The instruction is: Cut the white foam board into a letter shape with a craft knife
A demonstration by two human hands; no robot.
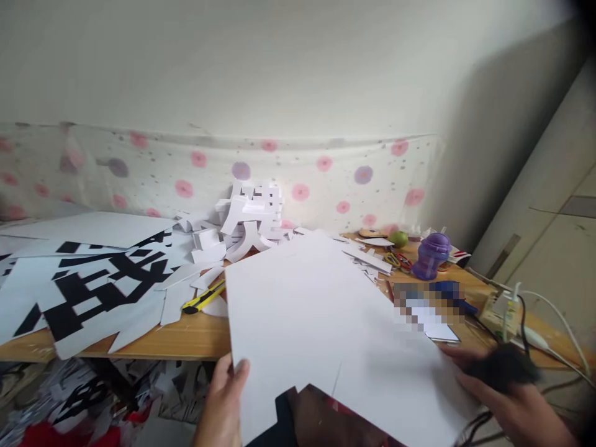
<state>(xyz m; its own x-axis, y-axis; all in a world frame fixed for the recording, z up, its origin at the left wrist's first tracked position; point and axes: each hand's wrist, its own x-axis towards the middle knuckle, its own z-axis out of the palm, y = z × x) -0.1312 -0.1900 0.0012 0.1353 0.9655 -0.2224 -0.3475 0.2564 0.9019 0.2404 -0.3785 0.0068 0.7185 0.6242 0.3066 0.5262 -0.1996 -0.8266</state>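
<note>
Fingers of the left hand [218, 403] pinch the left edge of the large white sheet [298, 310], thumb on top; those of the right hand [512, 400] are at its right edge, beside a blurred dark object [505, 365], and whether they grip I cannot tell. The sheet juts over the desk [200, 338]. Left of it lies a yellow cutter [205, 297], behind it white cut pieces [251, 211], to its right a purple cup [431, 257]
</note>
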